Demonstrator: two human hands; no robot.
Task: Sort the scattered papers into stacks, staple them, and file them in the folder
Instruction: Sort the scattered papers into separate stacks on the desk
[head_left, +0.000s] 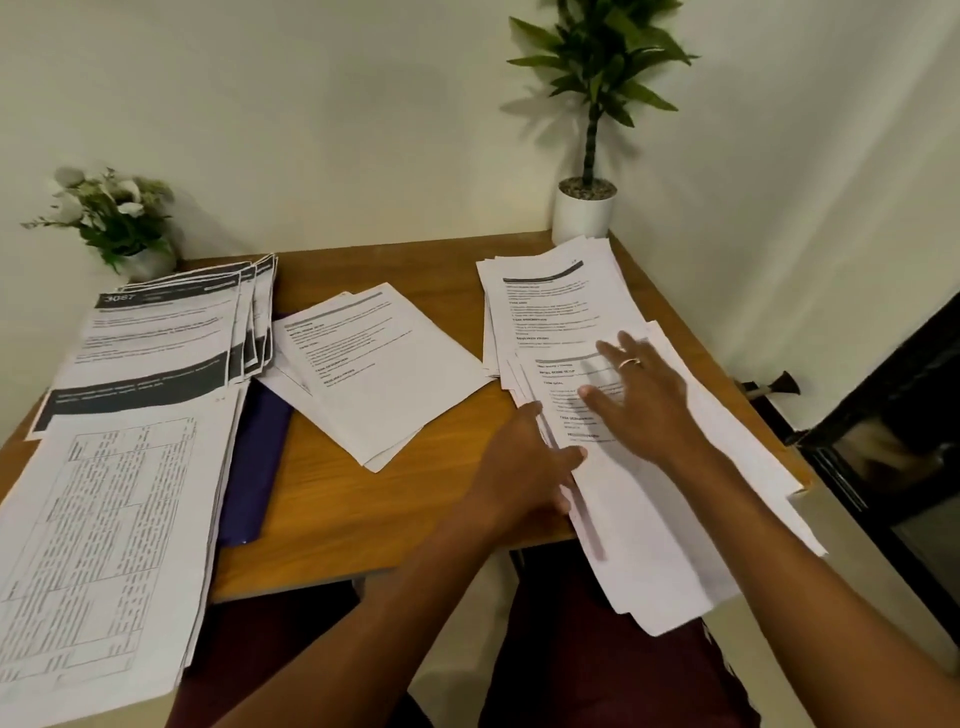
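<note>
Wooden desk (405, 499), plant (584, 208) behind, right hand (644, 400) flat on stack (649, 509), left hand (519, 462) gripping it

Bare forearms (810, 545), a thin ring (630, 362) on the right hand (644, 402), dark maroon trousers (571, 665).

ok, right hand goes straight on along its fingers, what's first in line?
Right hand rests flat on the near pile of papers, fingers aimed away and leftward. First in line, likely: the printed stack beyond it, which the pile partly overlaps.
</note>
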